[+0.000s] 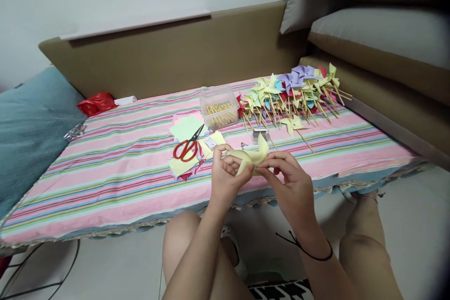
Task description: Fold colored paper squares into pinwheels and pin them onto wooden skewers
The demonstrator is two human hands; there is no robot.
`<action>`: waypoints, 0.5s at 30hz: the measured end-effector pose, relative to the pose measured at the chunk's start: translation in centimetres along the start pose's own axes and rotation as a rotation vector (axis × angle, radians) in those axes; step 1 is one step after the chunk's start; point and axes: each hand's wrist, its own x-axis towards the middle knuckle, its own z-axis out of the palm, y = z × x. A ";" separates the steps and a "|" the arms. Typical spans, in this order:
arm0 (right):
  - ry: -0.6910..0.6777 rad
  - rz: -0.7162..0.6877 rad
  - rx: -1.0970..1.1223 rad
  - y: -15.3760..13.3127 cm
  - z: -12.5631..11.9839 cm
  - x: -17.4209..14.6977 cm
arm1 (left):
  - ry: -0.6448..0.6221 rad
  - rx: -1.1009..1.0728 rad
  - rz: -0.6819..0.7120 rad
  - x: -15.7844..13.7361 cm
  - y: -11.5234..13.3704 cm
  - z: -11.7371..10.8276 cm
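Note:
Between my two hands is a pale yellow paper pinwheel (251, 155), its corners curled over toward the middle. My left hand (228, 171) pinches it from the left, thumb near the centre. From the right, the fingertips of my right hand (286, 176) close on its lower edge; whether they also hold something small there I cannot tell. Just beyond the hands sits a small grey box (260, 136), with a few tiny metal bits (243, 145) beside it. Red-handled scissors (188, 144) lie on stacked coloured paper squares (184, 165) to the left.
A clear plastic box (220, 108) of short wooden sticks stands behind the paper. Finished pinwheels (291, 89) on sticks pile up at the right, one yellow pinwheel (293, 125) lying in front. A red plastic bag (96, 104) is far left. Cushions (379, 33) rise at the right.

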 end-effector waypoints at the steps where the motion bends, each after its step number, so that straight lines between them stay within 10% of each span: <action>1: 0.002 0.000 0.000 0.0 0.0 0.0 | 0.002 -0.001 -0.002 0.0 0.0 0.0; 15: 0.032 0.071 0.055 0.7 0.1 0.1 | -0.009 0.022 0.028 -0.1 0.3 0.1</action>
